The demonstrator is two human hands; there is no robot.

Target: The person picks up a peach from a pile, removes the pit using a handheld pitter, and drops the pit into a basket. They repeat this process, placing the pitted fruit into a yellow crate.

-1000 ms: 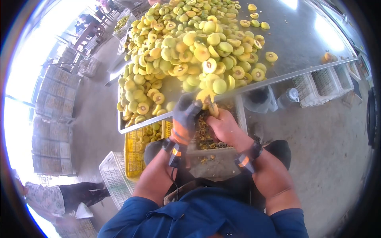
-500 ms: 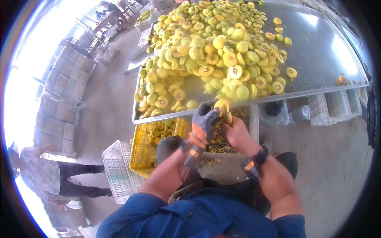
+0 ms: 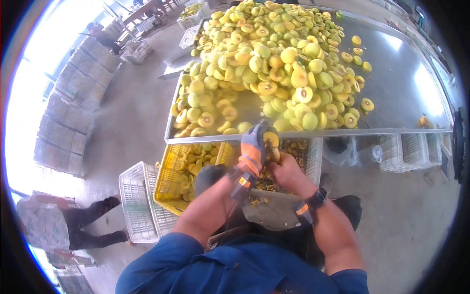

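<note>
- At the near rim of a metal surface (image 3: 406,95), a worker in blue holds a yellow fruit half (image 3: 270,140) between two hands, just this side of the edge and above a white crate (image 3: 317,161) strewn with brown scraps (image 3: 296,147)
- Gloved in grey and orange, the left hand (image 3: 252,145) has its fingers curled around the fruit half, whose cut face shows a brownish centre
- Bare, the right hand (image 3: 289,171) has its fingers closed on a tan tool (image 3: 275,156) set close against the fruit; its working end is too small and blurred to make out
- Good practice here, by the look of it: a firm gloved grip on the outer skin, with the left fingers kept clear of the tool's path
- Short, controlled turns tight around the centre would likely spare the flesh, while too hard a push could split the half or slip toward the glove
- Both hands are best kept low over the white crate, so that loose bits drop among the scraps
- Behind the rim rises a heap of halved fruit (image 3: 274,61); by the worker's left knee, more pieces lie in a yellow crate (image 3: 163,181)
</note>
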